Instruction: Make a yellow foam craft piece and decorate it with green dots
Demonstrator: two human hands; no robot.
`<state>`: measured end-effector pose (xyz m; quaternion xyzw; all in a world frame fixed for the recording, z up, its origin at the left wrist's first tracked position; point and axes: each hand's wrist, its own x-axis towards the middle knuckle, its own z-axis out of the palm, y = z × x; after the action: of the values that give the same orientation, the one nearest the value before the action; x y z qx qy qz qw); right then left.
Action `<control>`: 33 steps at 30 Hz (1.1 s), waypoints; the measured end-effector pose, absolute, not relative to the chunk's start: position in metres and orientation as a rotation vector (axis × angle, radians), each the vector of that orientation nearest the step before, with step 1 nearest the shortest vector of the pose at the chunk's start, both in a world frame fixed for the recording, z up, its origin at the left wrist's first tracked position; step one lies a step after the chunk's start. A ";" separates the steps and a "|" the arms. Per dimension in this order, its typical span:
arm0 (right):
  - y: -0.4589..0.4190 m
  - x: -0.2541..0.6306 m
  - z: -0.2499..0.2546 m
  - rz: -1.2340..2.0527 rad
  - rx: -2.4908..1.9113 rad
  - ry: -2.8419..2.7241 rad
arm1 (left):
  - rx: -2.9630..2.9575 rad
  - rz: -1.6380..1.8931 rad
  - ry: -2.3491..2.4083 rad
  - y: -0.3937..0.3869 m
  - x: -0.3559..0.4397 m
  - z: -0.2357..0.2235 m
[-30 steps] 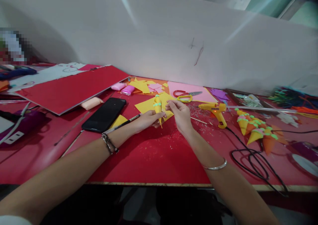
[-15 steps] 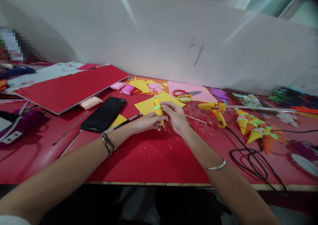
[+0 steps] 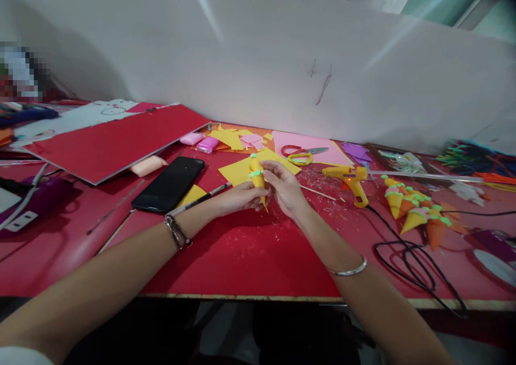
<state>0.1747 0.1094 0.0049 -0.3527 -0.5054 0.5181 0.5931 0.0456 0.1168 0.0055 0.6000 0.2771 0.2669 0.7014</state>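
A small yellow craft ice cream cone (image 3: 258, 180) with green trim is held point down over the red table. My left hand (image 3: 242, 198) is closed round its lower part, thumb across the front. At the cone's upper right side, my right hand (image 3: 284, 187) is closed, its thumb and fingertips pressed against the cone near the green band. Whether a small bit sits between those fingertips is hidden. Behind the hands lies a yellow sheet (image 3: 236, 170), and a brush-like stick (image 3: 217, 191) rests by my left wrist.
A black phone (image 3: 169, 185) lies to the left, near a red board (image 3: 121, 142). Scissors (image 3: 300, 155) rest on pink paper at the back. On the right are a yellow glue gun (image 3: 350, 182), its looped black cord (image 3: 403, 263) and several finished cones (image 3: 415, 209).
My right hand has moved left from beside the cone to its side, and its fingertips now press there. The cone's lower tip has shifted slightly right and down.
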 end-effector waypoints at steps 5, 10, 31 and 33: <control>0.109 0.175 0.007 1.292 -0.846 -1.132 | 1.400 0.588 0.579 0.119 0.044 0.001; 0.107 0.174 0.009 1.395 -0.862 -1.111 | 1.461 0.563 0.565 0.120 0.043 0.000; 0.109 0.172 0.008 1.326 -0.818 -1.088 | 1.521 0.541 0.597 0.118 0.043 0.004; 0.109 0.172 0.009 1.335 -0.802 -1.064 | 1.502 0.555 0.603 0.118 0.043 0.004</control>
<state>0.1720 0.1091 0.0088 -0.3442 -0.4564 0.5727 0.5875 0.0429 0.1177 0.0045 0.6627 0.2661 0.2449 0.6558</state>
